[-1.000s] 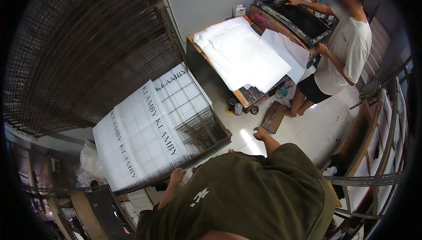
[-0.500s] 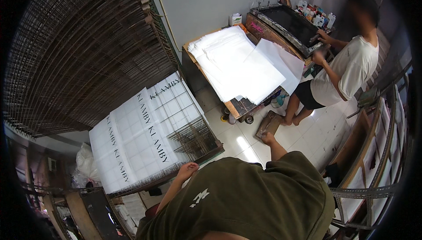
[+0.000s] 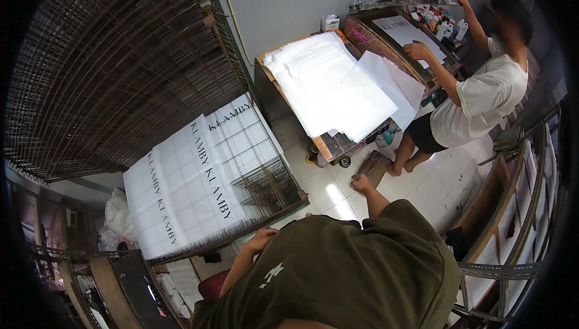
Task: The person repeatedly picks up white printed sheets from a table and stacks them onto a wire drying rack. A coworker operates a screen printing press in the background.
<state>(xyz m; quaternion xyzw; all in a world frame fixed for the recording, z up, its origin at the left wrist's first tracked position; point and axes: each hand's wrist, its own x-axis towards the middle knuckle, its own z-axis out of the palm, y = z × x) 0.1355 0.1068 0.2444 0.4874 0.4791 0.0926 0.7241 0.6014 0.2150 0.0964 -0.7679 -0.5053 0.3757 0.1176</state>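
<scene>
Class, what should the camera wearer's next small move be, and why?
Probably reach the right hand toward the printed sheet: it lies uncovered on the slanted table, a co-worker's hand is at it, and the right hand seems empty. Similar lettered sheets lie on the wire rack.

Sheets (image 3: 181, 178) lie on the rack (image 3: 265, 185), left of the table (image 3: 341, 143) bearing a paper stack (image 3: 332, 85).

White sheets (image 3: 176, 178) bear black lettering (image 3: 218, 195), and the near shirt (image 3: 344, 262) is olive
</scene>
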